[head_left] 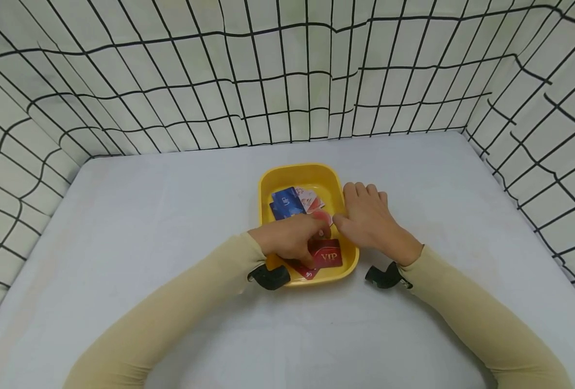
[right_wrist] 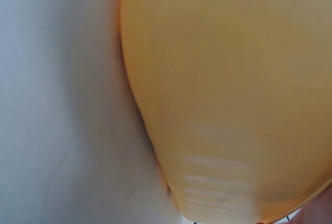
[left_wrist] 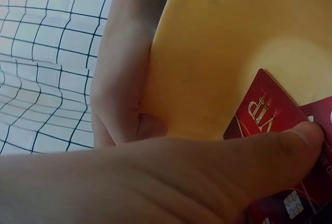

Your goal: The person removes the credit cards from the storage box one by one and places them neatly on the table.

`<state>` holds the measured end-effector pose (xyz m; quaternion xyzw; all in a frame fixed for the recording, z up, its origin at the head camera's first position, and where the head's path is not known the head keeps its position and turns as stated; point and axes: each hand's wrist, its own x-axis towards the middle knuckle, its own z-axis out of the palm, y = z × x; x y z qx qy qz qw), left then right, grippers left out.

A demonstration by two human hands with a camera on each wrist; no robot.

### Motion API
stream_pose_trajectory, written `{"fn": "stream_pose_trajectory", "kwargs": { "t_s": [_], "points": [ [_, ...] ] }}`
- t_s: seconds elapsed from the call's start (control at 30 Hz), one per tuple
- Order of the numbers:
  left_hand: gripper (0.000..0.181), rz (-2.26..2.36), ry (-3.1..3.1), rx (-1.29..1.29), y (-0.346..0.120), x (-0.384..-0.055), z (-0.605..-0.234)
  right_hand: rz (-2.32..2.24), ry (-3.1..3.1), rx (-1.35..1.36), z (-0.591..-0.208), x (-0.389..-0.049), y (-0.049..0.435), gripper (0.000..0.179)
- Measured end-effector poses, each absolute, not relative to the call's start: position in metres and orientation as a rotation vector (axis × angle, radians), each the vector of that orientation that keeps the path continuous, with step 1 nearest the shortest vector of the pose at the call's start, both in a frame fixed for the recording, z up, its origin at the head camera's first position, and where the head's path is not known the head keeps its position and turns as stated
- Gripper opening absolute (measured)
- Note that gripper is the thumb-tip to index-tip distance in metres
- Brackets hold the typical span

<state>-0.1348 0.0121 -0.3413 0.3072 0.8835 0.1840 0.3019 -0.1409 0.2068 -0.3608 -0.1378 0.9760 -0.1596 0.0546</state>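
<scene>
White table (head_left: 170,216) bearing a yellow tray (head_left: 311,169).
The right hand (head_left: 369,217) pinches the tray's rim; the left hand (head_left: 289,236) rests its thumb on red cards (head_left: 331,255) in the tray's near end, any pinch hidden. The cards are likely light, stiff and slippery, best lifted by their edges.

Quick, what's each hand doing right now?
Left hand: thumb over the red VIP card; can't tell if it's gripping anything.
Right hand: closed, holding the yellow tray by its edge.
</scene>
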Motion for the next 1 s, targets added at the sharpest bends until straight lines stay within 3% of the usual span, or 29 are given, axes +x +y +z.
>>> {"fn": "stream_pose_trajectory", "kwargs": {
  "t_s": [0.3,0.6,1.0],
  "points": [
    [0.058,0.36,2.325,0.865,0.019,-0.135,-0.336,-0.494,2.961,-0.407,-0.36,-0.14,0.207,0.034],
    [0.042,0.345,2.328,0.857,0.024,-0.136,-0.334,-0.489,2.961,-0.409,-0.36,-0.14,0.206,0.033],
    [0.049,0.329,2.293,0.776,0.029,-0.134,-0.333,-0.478,2.965,-0.411,-0.36,-0.14,0.206,0.033]
  ]
}}
